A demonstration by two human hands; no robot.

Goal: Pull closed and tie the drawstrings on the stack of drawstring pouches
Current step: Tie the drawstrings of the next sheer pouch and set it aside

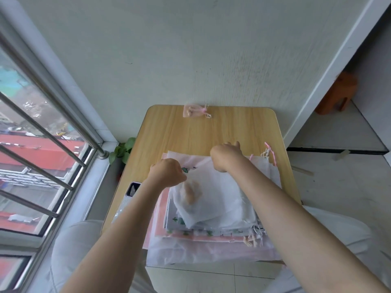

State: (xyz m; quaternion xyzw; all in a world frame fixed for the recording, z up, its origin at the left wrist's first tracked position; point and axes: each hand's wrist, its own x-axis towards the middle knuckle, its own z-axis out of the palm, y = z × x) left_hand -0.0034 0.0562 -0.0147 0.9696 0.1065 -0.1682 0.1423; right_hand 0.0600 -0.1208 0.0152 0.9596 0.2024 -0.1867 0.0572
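Observation:
A stack of sheer white and pink drawstring pouches covers the near half of a small wooden table. On top lies a white sheer pouch with something tan inside. My left hand grips its left upper edge with curled fingers. My right hand is curled over its far edge, where the fingers are hidden. Loose pink and white cords stick out at the stack's far right. A small pink pouch, drawn closed and tied, lies at the table's far edge.
A phone lies on the table's left edge beside my left forearm. A window with metal bars is at the left, and a green plant sits by the sill. The wall stands directly behind the table. An orange stool is at the right.

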